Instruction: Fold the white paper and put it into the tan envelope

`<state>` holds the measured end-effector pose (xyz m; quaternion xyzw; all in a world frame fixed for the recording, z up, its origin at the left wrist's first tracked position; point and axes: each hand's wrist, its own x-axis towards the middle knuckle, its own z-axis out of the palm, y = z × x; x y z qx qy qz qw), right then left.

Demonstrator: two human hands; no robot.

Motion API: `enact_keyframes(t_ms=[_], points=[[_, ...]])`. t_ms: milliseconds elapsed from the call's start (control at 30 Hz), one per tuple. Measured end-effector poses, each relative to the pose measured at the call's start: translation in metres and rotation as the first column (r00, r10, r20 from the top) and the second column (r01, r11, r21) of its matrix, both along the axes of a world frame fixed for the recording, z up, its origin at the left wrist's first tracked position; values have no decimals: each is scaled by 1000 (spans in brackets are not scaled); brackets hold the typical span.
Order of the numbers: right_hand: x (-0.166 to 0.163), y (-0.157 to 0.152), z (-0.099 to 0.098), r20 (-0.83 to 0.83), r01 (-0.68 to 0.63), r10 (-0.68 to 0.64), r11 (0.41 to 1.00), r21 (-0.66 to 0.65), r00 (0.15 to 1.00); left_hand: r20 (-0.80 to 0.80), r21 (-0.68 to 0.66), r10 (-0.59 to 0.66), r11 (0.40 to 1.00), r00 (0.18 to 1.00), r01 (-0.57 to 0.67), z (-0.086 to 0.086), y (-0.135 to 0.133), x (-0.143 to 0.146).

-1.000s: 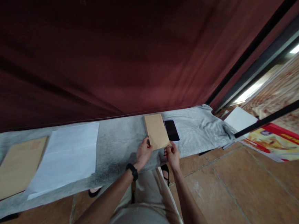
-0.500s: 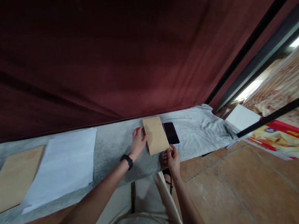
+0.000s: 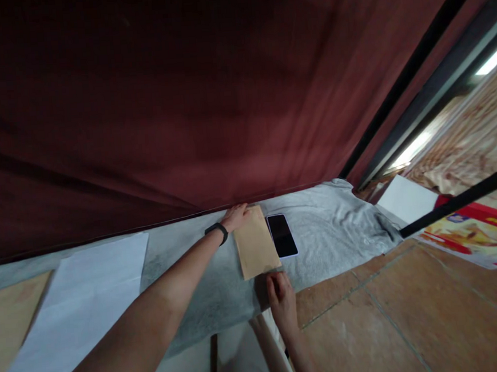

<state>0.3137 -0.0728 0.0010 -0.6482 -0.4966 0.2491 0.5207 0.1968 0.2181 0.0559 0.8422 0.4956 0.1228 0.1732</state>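
A small brown paper envelope (image 3: 256, 244) lies on the grey cloth, slightly turned. At its far left corner rests my left hand (image 3: 236, 217), fingers stretched out along the top edge, with a black band on the wrist. Just off the envelope's near edge is my right hand (image 3: 279, 289), its fingers curled together, with nothing visible in them. A dark-screened phone (image 3: 283, 236) lies flat beside the envelope's right side.
A grey cloth (image 3: 320, 226) covers the narrow surface. White paper sheets (image 3: 97, 289) and a larger brown envelope (image 3: 9, 319) lie at left. A dark red curtain (image 3: 209, 126) hangs behind. At right are black poles (image 3: 465, 203), a white box (image 3: 407, 199) and a printed carton (image 3: 476, 234).
My left hand has moved from the envelope's left side up to its far corner. My right hand has drawn back from the near right corner. The view has shifted slightly.
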Motion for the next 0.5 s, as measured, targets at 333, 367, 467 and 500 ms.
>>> enact_keyframes(t_ms=[333, 367, 467, 500], points=[[-2, 8, 4, 154, -64, 70, 997, -43, 986, -15, 0, -16, 1000, 1000, 16, 1, 5, 5], [-2, 9, 4, 164, -54, 61, 998, -44, 985, -16, 3, -9, 1000, 1000, 9, 0, 5, 6], [-3, 9, 3, 189, -30, 38, 998, -47, 981, -19, 10, 5, 1000, 1000, -5, -3, 5, 7], [-4, 9, 3, 192, -26, 35, 998, -48, 981, -19, 11, 5, 1000, 1000, -4, -3, 5, 8]])
